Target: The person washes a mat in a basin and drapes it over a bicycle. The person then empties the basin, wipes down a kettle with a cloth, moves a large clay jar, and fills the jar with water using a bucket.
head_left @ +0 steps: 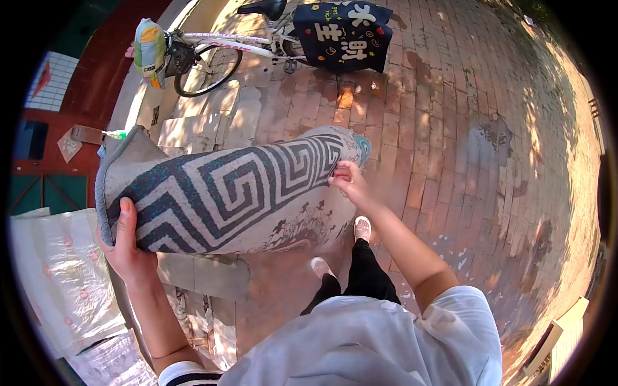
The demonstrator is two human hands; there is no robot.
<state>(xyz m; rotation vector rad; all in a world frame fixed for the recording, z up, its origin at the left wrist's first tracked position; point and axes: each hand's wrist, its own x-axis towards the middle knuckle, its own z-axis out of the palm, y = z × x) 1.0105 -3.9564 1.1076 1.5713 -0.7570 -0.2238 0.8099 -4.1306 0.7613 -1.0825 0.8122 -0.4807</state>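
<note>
A grey floor mat (257, 193) with a dark, teal-flecked square spiral border hangs in front of me, curved over along its length. At its left end, my left hand (129, 248) is closed around the bound edge, with the thumb on the patterned face and the other fingers hidden behind. Toward the far right end, my right hand (351, 183) has its thumb and fingers drawn together in a pinch against the mat's surface. A bluish patch shows at the mat's right tip. Its lower part has a faded brownish pattern.
Beyond the mat stands a white bicycle (257, 48) with a dark printed cloth bag (342, 35) and a colourful bag (150, 53) on it. Brick paving (425, 154) spreads to the right. Plastic-covered stacks (64, 276) stand at the left, near a red and green door (55, 186).
</note>
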